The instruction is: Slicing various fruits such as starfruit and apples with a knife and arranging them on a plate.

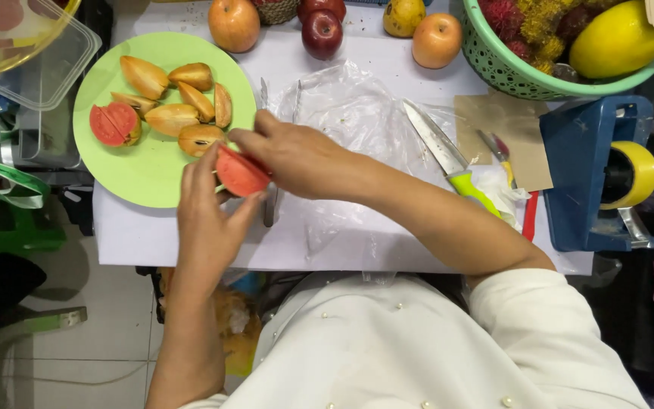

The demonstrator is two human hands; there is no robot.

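Note:
My left hand (207,220) and my right hand (293,155) meet over the right rim of a light green plate (141,170). Both hold one wedge of fruit (239,173) with red flesh and brown skin. On the plate lie several more brown-skinned wedges (172,117), one with its red flesh up (113,123). A knife with a yellow-green handle (448,157) lies on the clear plastic sheet (342,113) to the right of my right wrist.
Apples (234,24) and a dark red one (322,33) sit at the table's far edge. A green basket (493,64) of fruit stands at the back right, a blue tape dispenser (596,174) at the right, a clear plastic box (35,57) at the back left.

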